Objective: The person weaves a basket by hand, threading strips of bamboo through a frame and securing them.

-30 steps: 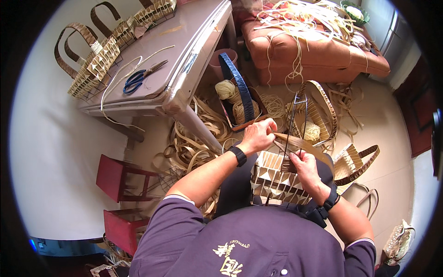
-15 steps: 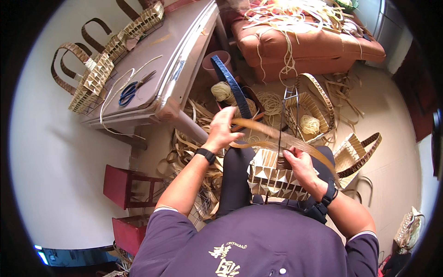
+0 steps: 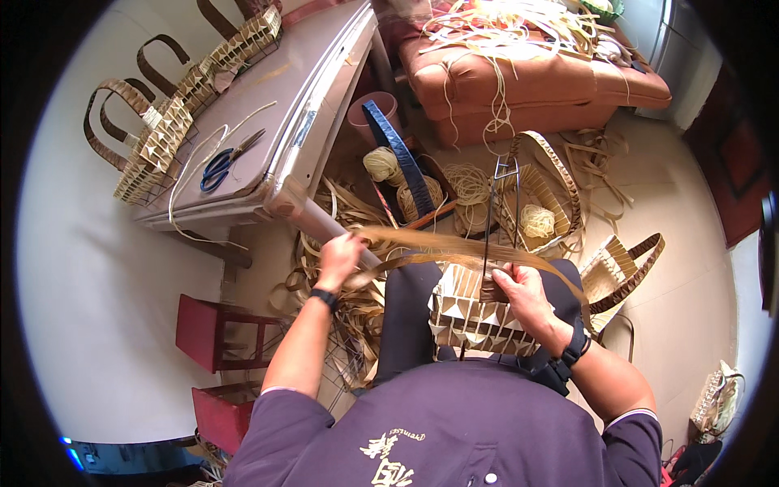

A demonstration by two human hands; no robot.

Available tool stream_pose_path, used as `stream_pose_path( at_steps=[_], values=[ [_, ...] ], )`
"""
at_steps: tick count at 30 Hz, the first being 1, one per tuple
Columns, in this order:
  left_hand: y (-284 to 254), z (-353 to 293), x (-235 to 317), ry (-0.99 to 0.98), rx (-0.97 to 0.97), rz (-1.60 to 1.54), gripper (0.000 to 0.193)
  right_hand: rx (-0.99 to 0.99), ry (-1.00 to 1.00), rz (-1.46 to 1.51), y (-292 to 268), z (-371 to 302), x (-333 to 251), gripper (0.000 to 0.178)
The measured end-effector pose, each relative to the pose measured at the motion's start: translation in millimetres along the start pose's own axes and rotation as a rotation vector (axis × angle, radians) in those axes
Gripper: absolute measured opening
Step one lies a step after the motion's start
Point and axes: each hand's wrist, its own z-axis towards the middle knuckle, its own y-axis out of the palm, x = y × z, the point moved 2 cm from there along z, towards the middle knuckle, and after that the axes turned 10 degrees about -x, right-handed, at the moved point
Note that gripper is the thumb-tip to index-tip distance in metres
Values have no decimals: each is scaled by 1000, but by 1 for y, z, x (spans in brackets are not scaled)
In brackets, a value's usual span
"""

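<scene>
On my lap rests a woven basket point(image 3: 479, 312) of pale and brown strips, with a bare wire handle frame point(image 3: 505, 170) standing up from it. My right hand point(image 3: 523, 294) grips the handle's base, thumb pressed on dark brown wrapping there. A long, flat brown strip point(image 3: 454, 242) stretches from the handle to my left hand point(image 3: 339, 261), which is closed on it and slightly blurred. The strip doubles back in a loop, and another length trails past my right wrist.
Finished-looking baskets point(image 3: 154, 150) and blue-handled scissors point(image 3: 231, 160) lie on the table point(image 3: 268, 105) at left. Ahead are a blue-handled basket point(image 3: 406, 170), a cord-filled basket point(image 3: 540, 199) and a strip-covered orange sofa point(image 3: 519, 81). Loose strips point(image 3: 357, 316) litter the floor; red stools point(image 3: 199, 333) stand left.
My left hand has moved left and nearer me, its fingers closing and drawing the brown strip out. My right hand stays at the handle's base.
</scene>
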Motion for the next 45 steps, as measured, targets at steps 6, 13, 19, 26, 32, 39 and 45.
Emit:
stream_pose_path(
  at_steps=[6,13,19,26,32,39,45],
  values=[
    [-55,-147,-227,-617,-254,876,33,-95,-22,-129,-2,21,34,24],
    [-6,-59,89,368,-137,598,91,-2,51,-26,-8,13,36,28],
    [72,-25,226,820,-443,372,84,35,127,-23,-1,9,23,26],
    [62,-8,174,684,-579,-120,13,15,-4,-24,5,14,44,25],
    [-70,-42,-91,202,-55,148,30,12,68,-356,26,3,25,30],
    [-106,-113,-163,-404,-240,663,43,42,-59,-451,23,8,1,28],
    [36,-33,139,501,-591,-215,54,-37,-82,-153,4,10,14,14]
  ],
)
